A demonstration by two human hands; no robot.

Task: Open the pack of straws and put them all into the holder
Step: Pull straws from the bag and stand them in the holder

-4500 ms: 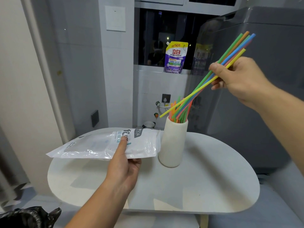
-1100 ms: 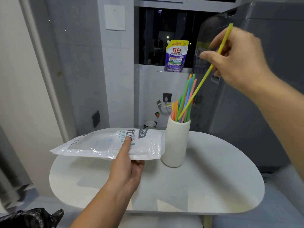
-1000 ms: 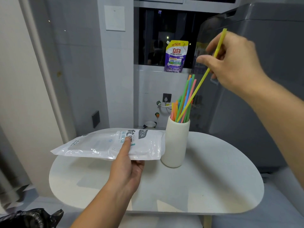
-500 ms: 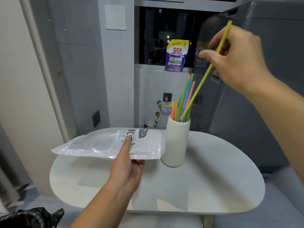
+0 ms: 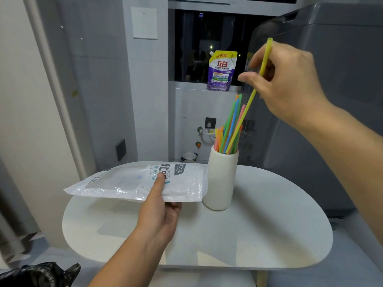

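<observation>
1. The right hand (image 5: 290, 88) pinches the yellow straw (image 5: 251, 99) near its top, thumb against curled fingers, to steer its lower end into the holder (image 5: 221, 181).
2. The other straws (image 5: 232, 125) stand inside, leaning.
3. The left hand (image 5: 160, 212) grips the pack (image 5: 124, 181), thumb on top, keeping it off the table (image 5: 269, 235). The pack looks empty.
</observation>
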